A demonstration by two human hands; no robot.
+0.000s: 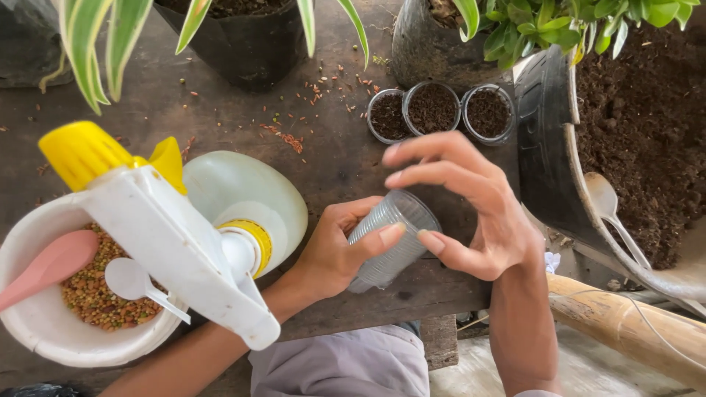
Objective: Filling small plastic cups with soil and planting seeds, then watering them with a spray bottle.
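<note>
I see left hand (334, 254) wrapped round clear cup (393, 239), cup tilted, over table (331, 162) front edge. Right hand (471, 213) just above cup, thumb touching rim, other fingers spread, holding nothing else. Left of hands: spray bottle (184, 228), white with yellow nozzle, over bowl (37, 323) of pellets with two spoons. Farther: three small soil-filled cups (434, 110). Right: soil tub (632, 132), spoon inside.

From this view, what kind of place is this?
Likely a home potting bench: three small cups of soil on a worn wooden table, potted plants, a tub of dark soil. The left hand holds a clear cup.
</note>
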